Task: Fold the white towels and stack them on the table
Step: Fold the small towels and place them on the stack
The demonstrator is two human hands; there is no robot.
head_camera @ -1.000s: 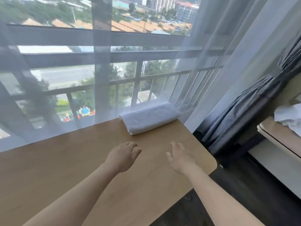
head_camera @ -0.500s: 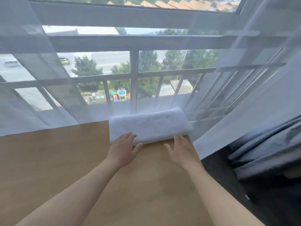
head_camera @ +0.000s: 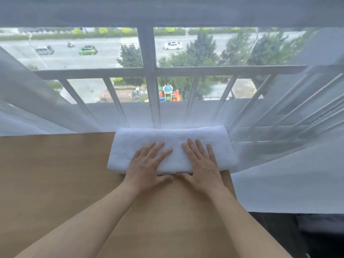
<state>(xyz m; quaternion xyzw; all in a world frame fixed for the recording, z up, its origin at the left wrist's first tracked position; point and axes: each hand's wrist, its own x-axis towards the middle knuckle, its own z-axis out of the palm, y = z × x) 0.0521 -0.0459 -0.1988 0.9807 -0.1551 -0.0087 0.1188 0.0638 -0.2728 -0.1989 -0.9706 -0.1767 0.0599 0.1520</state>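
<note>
Both hands flat on the folded towel (head_camera: 171,146) — left hand (head_camera: 147,165) and right hand (head_camera: 201,164) side by side, fingers (head_camera: 158,149) straight and spread; its long axis runs crosswise under them, far bench (head_camera: 55,174) edge.

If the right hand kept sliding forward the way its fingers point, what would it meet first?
After crossing the folded towel under the right hand, likely the sheer curtain behind it; depth there is unclear.

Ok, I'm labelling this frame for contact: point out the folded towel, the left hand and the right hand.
folded towel (head_camera: 219,146): head view, bare right end of its top.
left hand (head_camera: 147,164): head view, back of the hand, fingers flat on the towel.
right hand (head_camera: 202,164): head view, back of the hand.
</note>
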